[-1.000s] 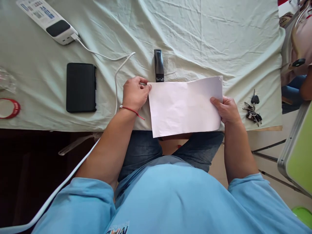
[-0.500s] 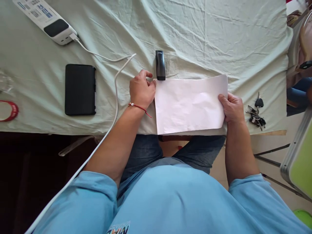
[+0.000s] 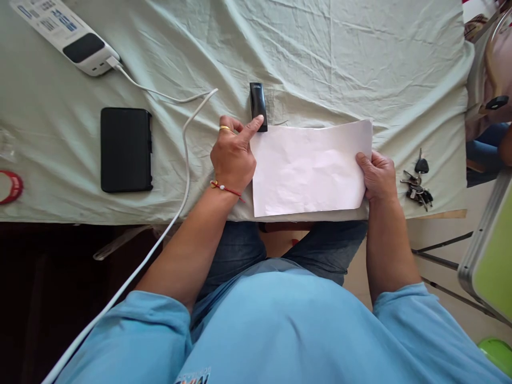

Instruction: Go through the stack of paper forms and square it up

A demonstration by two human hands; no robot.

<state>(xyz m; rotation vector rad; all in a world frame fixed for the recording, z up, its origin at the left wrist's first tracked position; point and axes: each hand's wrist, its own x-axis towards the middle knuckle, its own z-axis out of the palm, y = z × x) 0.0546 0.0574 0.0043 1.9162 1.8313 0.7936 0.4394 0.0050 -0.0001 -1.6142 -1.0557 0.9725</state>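
A black stapler [image 3: 257, 101] lies on the cloth with its near end at the top left corner of some white paper [image 3: 310, 168]. My left hand [image 3: 234, 152] has one digit stretched out and pressing on the top of the stapler's near end, the other fingers curled under. A gold ring and a red string bracelet are on that hand and wrist. The paper's right edge is pinched by my right hand [image 3: 378, 173], thumb on top and fingers underneath. Whether the paper is one sheet or several, I cannot tell.
A black case [image 3: 126, 149] lies to the left. Behind it a white power bank [image 3: 86, 50] has a white cable [image 3: 187, 154] running past my left arm. Keys [image 3: 418, 184] lie at right, a red tape roll [image 3: 14, 186] at far left. Another person sits at far right.
My left hand has shifted from beside the paper's corner onto the stapler, one digit now pressing its near end. My right hand keeps its hold on the paper. The view has moved slightly.
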